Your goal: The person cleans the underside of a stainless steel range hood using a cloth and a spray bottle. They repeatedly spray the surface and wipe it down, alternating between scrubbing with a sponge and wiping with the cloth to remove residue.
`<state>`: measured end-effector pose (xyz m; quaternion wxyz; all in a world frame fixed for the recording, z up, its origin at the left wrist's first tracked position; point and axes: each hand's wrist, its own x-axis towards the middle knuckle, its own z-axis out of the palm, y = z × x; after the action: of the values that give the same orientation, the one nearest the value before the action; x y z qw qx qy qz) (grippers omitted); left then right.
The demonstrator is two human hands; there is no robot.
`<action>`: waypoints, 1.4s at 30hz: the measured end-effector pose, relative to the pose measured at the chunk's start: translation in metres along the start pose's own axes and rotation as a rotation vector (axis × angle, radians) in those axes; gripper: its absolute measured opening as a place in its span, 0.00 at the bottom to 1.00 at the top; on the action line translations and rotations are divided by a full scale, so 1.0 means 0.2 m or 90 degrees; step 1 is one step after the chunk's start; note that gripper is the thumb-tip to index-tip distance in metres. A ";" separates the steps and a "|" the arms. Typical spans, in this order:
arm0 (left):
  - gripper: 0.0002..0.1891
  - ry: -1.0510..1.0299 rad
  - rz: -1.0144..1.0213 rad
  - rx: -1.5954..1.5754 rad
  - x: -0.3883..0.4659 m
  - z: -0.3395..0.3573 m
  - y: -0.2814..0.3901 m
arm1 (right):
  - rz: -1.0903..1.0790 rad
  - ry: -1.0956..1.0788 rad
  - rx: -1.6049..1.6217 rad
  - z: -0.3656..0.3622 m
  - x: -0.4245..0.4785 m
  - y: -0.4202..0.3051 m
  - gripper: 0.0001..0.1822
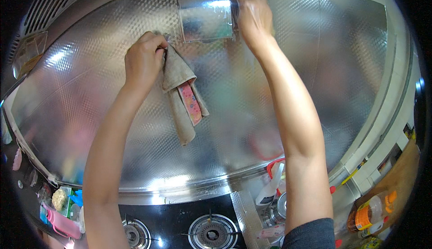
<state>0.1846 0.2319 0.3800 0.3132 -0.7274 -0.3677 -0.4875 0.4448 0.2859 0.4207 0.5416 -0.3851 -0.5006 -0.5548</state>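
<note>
My left hand (144,60) pinches the top corner of a grey-beige cloth (179,68) that hangs folded in front of the patterned stainless-steel wall panel (216,120). A pink floral strip (190,104) shows between the cloth's folds. Whether the cloth also hangs from a hook behind my fingers is hidden. Higher up, my right hand (255,14) reaches beside the right edge of a shiny metal plate or box (205,15) on the panel. Its fingers are blurred at the top of the view, and I cannot tell whether they hold anything.
Below the panel is a black gas hob with a right burner (212,233) and a left burner (135,233). A pink bottle (63,222) stands at lower left. At lower right are a white spray bottle (270,190), a metal pot (275,212) and an orange-labelled bottle (366,215).
</note>
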 end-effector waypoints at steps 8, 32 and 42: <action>0.25 0.002 0.113 0.036 -0.14 0.10 0.10 | 0.062 -0.105 -0.074 -0.07 -0.06 0.18 0.18; 0.60 -0.173 0.159 0.058 -0.23 0.05 0.02 | 0.070 -0.141 0.110 -0.08 0.08 0.08 0.21; 0.58 -0.161 0.157 0.053 -0.23 0.06 0.01 | 0.273 -0.400 0.210 -0.19 0.32 -0.02 0.28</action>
<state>0.1804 0.2300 0.3321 0.3517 -0.8090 -0.3318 -0.3341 0.4386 0.2351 0.4741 0.5200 -0.5392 -0.6323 -0.1975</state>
